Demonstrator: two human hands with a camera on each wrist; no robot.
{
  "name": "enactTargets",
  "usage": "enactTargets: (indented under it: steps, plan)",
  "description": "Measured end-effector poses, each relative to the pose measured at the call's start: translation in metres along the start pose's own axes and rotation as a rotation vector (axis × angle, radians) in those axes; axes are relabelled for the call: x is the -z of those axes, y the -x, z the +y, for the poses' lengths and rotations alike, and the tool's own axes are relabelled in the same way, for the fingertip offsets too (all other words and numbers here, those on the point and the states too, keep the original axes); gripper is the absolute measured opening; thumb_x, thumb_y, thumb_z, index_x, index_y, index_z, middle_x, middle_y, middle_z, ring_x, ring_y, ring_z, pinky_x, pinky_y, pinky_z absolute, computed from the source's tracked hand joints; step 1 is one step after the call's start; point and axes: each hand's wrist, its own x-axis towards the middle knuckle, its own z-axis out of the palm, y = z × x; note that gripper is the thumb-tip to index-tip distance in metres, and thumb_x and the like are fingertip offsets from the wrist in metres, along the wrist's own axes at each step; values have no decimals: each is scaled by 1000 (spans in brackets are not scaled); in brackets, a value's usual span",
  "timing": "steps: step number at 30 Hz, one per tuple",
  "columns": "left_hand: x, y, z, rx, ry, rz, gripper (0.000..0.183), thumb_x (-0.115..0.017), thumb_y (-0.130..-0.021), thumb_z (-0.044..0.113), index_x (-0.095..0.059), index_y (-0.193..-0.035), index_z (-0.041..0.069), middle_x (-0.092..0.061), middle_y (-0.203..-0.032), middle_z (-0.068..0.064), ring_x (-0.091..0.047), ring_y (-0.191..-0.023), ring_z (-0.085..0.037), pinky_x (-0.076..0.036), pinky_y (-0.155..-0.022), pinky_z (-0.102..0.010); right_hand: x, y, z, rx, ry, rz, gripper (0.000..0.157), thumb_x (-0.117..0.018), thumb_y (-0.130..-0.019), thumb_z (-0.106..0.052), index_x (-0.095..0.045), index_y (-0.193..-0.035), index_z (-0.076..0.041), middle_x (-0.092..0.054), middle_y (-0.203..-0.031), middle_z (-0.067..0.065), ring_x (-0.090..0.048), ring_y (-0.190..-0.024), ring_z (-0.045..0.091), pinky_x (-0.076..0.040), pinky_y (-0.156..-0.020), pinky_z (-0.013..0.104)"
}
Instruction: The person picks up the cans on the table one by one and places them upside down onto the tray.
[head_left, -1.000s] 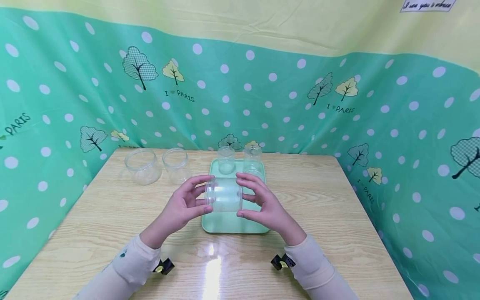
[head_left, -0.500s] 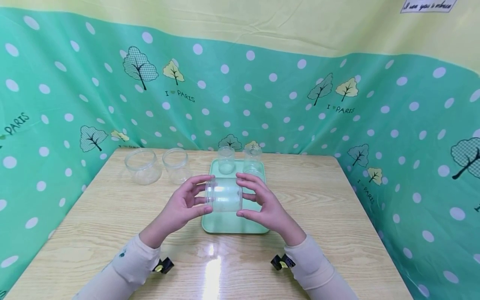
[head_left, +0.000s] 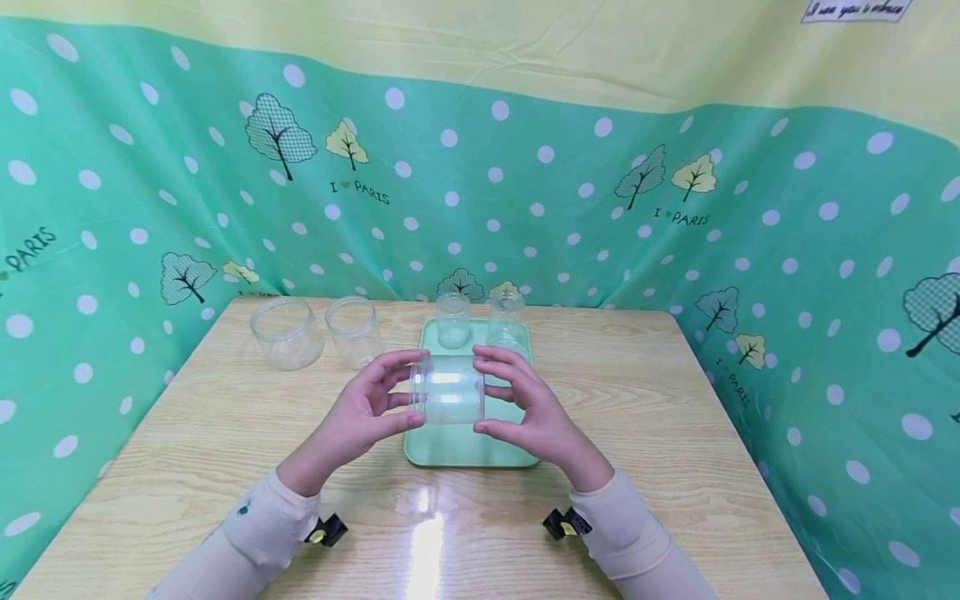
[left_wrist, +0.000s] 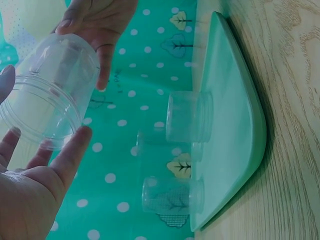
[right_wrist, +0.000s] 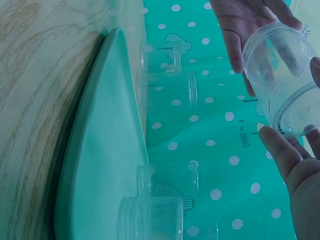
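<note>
Clear jar [head_left: 450, 390] and both hands practically unmoved since earlier frames. Jar raised sideways above green tray [head_left: 472, 450], mouth toward 9 o'clock: left hand [head_left: 375, 400] gripping rim end, right hand [head_left: 528, 404] gripping base end. Inverted jars [head_left: 453, 321] on tray, toward 12 o'clock. Open-topped jars [head_left: 291, 342] on bench [head_left: 637, 417], tray's 10 o'clock.

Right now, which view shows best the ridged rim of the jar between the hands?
The left wrist view: the ridged rim is near, turned toward that camera. The head view shows it edge-on in the left hand; the right wrist view, at the jar's far end.
</note>
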Motion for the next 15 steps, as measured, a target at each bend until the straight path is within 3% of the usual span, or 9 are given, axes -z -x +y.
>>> enactTargets:
  steps: [8, 15]
  plan:
    - [1, 0, 0, -12, -9, -8, 75, -76, -86, -8, -41, -151, 7, -44, -156, -14, -50, -137, -28, -56, -101, -38, -1, -3, -12, -5, 4, 4, 74, -81, -76, 17, -46, -141, 10, -35, -156, 27, -44, -142, 26, -54, -102, 50]
    - [0, 0, 1, -19, 3, -13, 76, -76, -86, -9, -40, -151, 5, -43, -156, -14, -50, -137, -28, -56, -101, -38, 0, -7, -31, 11, 3, -2, 70, -80, -78, 15, -47, -140, 10, -36, -153, 30, -45, -141, 24, -54, -102, 51]
